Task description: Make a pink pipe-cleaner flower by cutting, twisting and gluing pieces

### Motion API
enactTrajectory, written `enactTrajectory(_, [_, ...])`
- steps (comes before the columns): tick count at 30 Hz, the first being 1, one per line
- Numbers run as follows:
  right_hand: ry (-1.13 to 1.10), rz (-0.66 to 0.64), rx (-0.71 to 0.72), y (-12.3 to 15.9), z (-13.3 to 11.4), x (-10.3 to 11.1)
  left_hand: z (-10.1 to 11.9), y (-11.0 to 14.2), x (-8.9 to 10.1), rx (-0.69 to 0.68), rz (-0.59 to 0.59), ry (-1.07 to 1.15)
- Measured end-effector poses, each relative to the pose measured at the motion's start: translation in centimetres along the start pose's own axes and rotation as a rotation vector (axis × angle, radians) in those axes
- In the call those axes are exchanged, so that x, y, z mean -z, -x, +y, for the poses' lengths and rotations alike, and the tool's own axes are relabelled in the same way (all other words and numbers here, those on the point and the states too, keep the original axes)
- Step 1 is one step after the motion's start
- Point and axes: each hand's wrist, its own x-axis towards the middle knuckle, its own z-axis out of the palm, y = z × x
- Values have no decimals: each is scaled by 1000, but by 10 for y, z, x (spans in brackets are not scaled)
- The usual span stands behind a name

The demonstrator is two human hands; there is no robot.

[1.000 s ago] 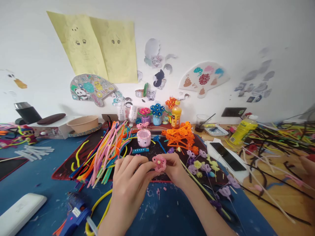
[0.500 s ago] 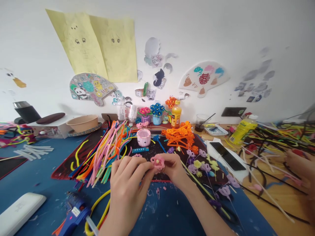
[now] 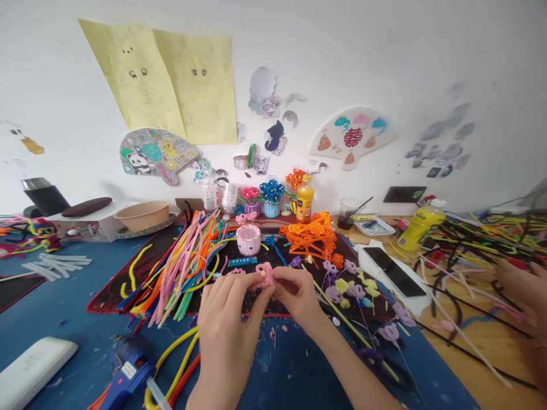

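A small pink pipe-cleaner flower (image 3: 265, 274) with a pale centre is pinched between my two hands above the dark mat. My left hand (image 3: 233, 319) grips it from the left with thumb and fingertips. From the right, my right hand (image 3: 299, 293) holds it, fingers bent and pressed together. Just behind the flower stands a pink fuzzy pot (image 3: 248, 240) with dark eye spots. A blue-green stick (image 3: 242, 262) lies between that pot and my hands, and part of another pink piece shows behind my left fingers.
Loose coloured pipe cleaners (image 3: 188, 256) lie left, above a blue glue gun (image 3: 132, 370). Orange flowers (image 3: 310, 239) and purple flowers (image 3: 335, 293) lie right. A phone (image 3: 394, 270) rests on tissue. At far right, another person's hand (image 3: 519, 285) is over black stems.
The pink flower has turned and shifted slightly left and up between my fingers. My right hand has moved a little left with it.
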Motion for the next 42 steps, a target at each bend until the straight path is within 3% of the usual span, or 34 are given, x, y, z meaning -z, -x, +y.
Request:
enactTrajectory(11, [138,-5,142,1,1,3,4,2,2,61,45,36])
enactTrajectory(21, [293,87,400,4,3,1,7,2,2,93,79,40])
enactTrajectory(42, [405,42,341,5,-4,2,-3,8,-4,162,-12,47])
